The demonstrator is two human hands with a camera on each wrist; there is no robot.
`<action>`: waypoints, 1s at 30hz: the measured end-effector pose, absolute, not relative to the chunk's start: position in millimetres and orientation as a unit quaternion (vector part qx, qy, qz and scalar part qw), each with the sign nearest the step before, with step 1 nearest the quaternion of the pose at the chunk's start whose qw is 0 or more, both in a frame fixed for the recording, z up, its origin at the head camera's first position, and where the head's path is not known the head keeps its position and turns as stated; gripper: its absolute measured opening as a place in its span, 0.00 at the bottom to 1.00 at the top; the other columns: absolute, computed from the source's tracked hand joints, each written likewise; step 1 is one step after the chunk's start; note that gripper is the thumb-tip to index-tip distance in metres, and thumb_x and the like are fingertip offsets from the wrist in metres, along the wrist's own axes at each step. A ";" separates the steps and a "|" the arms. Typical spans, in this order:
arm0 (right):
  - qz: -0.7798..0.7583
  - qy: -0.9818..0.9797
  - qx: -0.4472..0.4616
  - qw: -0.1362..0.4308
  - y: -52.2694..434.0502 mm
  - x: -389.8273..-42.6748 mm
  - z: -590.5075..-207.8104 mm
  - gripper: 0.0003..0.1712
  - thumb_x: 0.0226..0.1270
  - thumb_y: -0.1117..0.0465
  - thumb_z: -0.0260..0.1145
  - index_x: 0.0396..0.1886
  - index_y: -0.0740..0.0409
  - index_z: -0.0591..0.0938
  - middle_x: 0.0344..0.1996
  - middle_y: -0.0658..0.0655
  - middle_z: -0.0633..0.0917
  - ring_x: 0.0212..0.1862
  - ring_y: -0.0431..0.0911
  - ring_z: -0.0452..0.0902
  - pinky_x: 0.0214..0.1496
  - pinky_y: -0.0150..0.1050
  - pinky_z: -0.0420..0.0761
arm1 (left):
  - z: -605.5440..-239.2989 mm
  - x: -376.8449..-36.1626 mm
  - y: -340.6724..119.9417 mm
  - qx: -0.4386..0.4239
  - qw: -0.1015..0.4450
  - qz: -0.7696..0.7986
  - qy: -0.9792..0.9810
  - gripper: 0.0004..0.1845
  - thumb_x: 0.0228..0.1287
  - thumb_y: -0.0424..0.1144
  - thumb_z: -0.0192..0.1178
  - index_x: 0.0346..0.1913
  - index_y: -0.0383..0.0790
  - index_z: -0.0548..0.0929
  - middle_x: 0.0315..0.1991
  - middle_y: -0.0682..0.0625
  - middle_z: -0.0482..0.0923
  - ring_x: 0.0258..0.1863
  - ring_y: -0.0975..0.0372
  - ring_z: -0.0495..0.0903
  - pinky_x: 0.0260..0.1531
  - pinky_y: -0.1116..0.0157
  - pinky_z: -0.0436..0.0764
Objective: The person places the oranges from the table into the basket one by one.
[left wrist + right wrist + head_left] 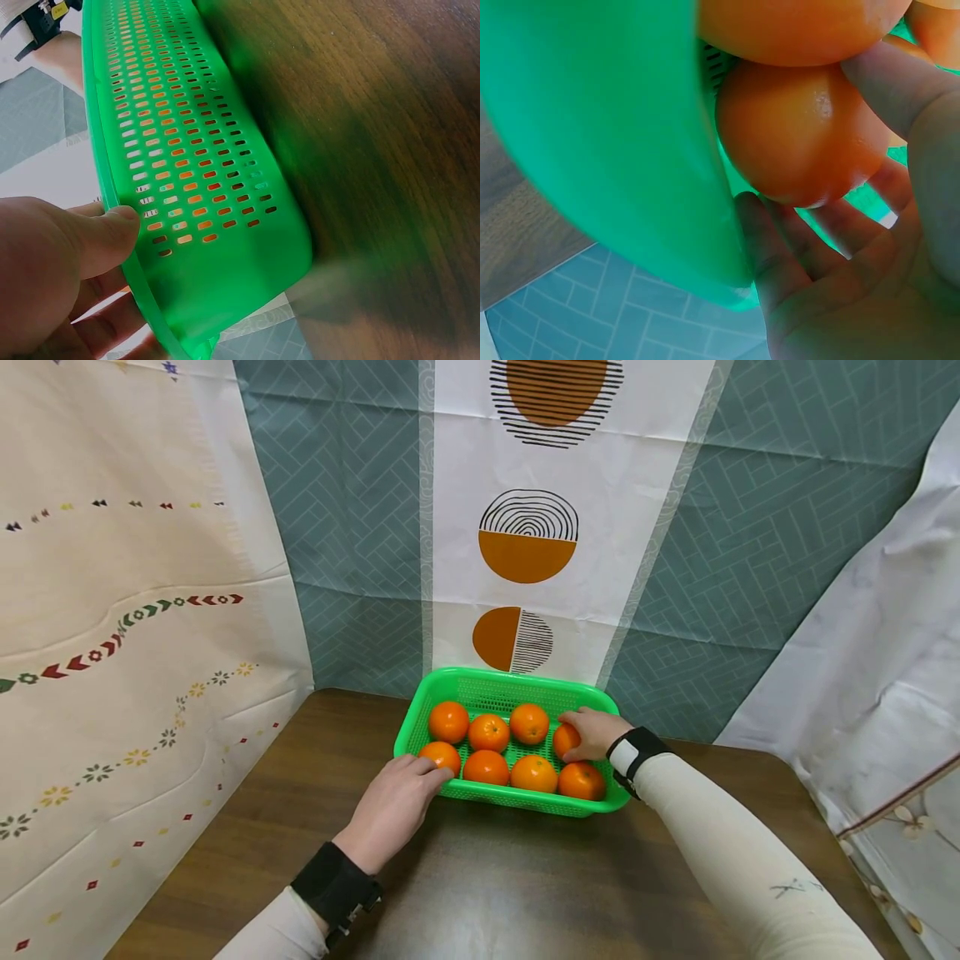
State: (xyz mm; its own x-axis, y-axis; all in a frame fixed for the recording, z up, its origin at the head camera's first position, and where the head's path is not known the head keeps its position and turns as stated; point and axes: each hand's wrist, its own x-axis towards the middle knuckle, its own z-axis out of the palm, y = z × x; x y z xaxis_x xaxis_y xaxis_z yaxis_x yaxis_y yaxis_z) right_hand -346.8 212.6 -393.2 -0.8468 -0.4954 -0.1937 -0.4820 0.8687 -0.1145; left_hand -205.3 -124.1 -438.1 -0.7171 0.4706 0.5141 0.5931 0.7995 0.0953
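A green perforated basket (517,676) stands at the back of a brown wooden table (517,885) and holds several oranges in two rows. My left hand (429,768) grips the basket's front-left corner. In the left wrist view its thumb (101,236) presses the outer side of the basket (195,150) rim, with the fingers on the other side. My right hand (576,735) reaches into the basket's right end and holds one orange (564,742). In the right wrist view its fingers (780,255) curl round that orange (802,135), close against the green wall (615,112).
Patterned cloth hangs close behind the basket (525,535) and along the left side (135,652). A white cloth (862,635) drapes on the right, by the table's right edge. Bare wood lies between the basket and me.
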 end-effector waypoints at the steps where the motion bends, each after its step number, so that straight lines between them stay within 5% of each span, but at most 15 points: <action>1: -0.031 0.960 -0.255 0.109 212.6 -346.6 -393.0 0.40 0.63 0.51 0.75 0.70 0.61 0.72 0.58 0.67 0.77 0.52 0.58 0.77 0.55 0.54 0.78 | -438.0 -205.5 -123.9 -0.290 0.239 -0.128 -0.918 0.14 0.59 0.32 0.73 0.48 0.46 0.87 0.36 0.56 0.79 0.34 0.59 0.73 0.41 0.62 0.77; 30: -0.048 0.959 -0.258 0.111 214.2 -344.6 -392.1 0.39 0.63 0.50 0.75 0.69 0.61 0.73 0.60 0.67 0.76 0.54 0.58 0.76 0.57 0.54 0.77 | -437.3 -204.9 -123.3 -0.291 0.244 -0.128 -0.916 0.12 0.61 0.31 0.72 0.46 0.46 0.87 0.34 0.56 0.78 0.33 0.60 0.72 0.39 0.63 0.76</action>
